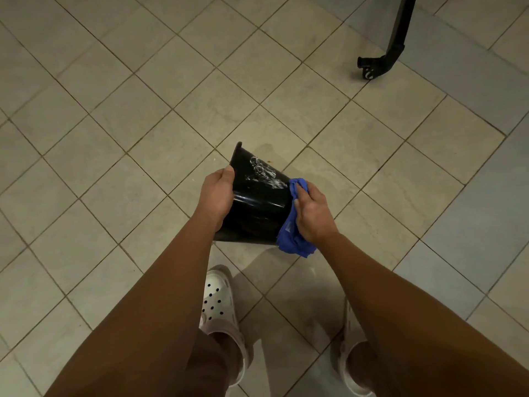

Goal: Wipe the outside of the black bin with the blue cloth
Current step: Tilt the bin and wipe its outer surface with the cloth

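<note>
A glossy black bin [259,204] is held tilted above the tiled floor, with white soapy streaks on its upper side. My left hand [216,193] grips the bin's left side near the rim. My right hand [313,214] presses a bunched blue cloth [292,233] against the bin's right side. The cloth hangs down past the bin's lower edge. The bin's inside and far side are hidden.
Beige floor tiles [143,124] lie all around. A black metal furniture leg with a caster [383,58] stands at the upper right. My feet in white perforated clogs [219,305] are directly below the bin. A wet patch shows on the floor just beyond the bin.
</note>
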`<state>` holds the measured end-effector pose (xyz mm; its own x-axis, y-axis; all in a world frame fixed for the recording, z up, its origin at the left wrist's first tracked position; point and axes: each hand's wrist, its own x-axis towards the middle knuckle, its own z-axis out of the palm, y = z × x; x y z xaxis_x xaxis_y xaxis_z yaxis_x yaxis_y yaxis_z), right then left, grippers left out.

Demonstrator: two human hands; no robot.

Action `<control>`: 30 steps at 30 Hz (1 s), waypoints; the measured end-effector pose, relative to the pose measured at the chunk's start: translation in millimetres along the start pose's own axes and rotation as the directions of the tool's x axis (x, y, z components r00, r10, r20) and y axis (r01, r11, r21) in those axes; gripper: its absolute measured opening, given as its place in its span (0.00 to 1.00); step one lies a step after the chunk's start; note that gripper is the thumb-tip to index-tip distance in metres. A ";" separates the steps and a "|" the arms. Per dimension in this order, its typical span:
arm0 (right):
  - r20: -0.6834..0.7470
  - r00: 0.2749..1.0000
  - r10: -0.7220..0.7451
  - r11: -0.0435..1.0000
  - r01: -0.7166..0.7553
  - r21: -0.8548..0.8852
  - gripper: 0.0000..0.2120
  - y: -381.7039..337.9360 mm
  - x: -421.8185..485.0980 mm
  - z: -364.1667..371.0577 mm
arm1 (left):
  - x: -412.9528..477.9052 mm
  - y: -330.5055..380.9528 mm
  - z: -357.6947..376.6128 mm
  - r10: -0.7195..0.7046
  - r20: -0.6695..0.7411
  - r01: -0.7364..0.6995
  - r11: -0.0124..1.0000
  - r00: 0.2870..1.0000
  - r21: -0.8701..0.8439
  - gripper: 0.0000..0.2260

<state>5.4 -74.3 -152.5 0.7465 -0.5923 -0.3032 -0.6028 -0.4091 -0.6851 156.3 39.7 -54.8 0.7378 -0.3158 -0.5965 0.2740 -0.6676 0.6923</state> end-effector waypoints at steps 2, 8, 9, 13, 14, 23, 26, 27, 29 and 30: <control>0.033 0.993 0.116 0.992 -0.114 -0.053 0.19 6.6 2.4 -6.5 | -0.6 -0.5 1.9 0.014 -0.008 -0.014 1.000 1.000 0.005 0.17; -0.085 0.969 0.231 0.965 -0.240 -0.108 0.19 1.0 -16.8 3.0 | 1.3 0.4 -0.2 0.025 -0.009 -0.025 1.000 1.000 0.008 0.17; -0.136 0.973 0.186 0.973 -0.202 -0.112 0.19 -2.7 -23.8 9.1 | 2.2 -0.5 -1.4 0.023 -0.009 -0.023 1.000 1.000 0.009 0.17; -0.203 0.975 -0.093 0.986 0.062 -0.153 0.19 4.7 -29.3 15.8 | 3.9 -3.2 -6.4 0.017 0.009 -0.018 1.000 1.000 0.021 0.18; -0.165 0.982 -0.087 0.994 0.074 -0.081 0.19 8.4 -24.7 14.1 | 3.0 -2.9 -7.6 0.015 0.011 -0.015 1.000 1.000 0.022 0.18; -0.031 0.984 0.177 0.977 -0.180 -0.113 0.20 -7.1 -17.5 -0.9 | 1.6 -4.2 -5.7 0.084 0.022 -0.084 0.996 0.996 0.033 0.17; -0.120 0.993 -0.002 0.993 -0.012 -0.117 0.19 -9.6 -29.1 9.6 | 2.1 -3.6 -6.0 0.092 0.028 -0.093 0.995 0.995 0.039 0.15; -0.125 0.991 -0.053 0.995 0.042 -0.091 0.19 -8.7 -30.2 12.3 | 2.7 -4.0 -6.5 0.092 0.032 -0.094 0.995 0.995 0.035 0.15; -0.093 0.988 -0.125 0.990 0.117 -0.084 0.22 -8.1 -30.6 13.8 | 2.3 -4.1 -7.3 0.092 0.039 -0.093 0.995 0.995 0.031 0.15; -0.067 0.987 -0.145 0.984 0.137 -0.110 0.23 -6.5 -29.6 13.5 | 2.7 -4.5 -7.3 0.094 0.042 -0.096 0.995 0.995 0.028 0.15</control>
<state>-9.0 -44.8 -148.1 0.8055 -0.5719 -0.1554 -0.5220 -0.5604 -0.6430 161.5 46.8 -56.5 0.7340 -0.4054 -0.5449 0.1848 -0.6528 0.7346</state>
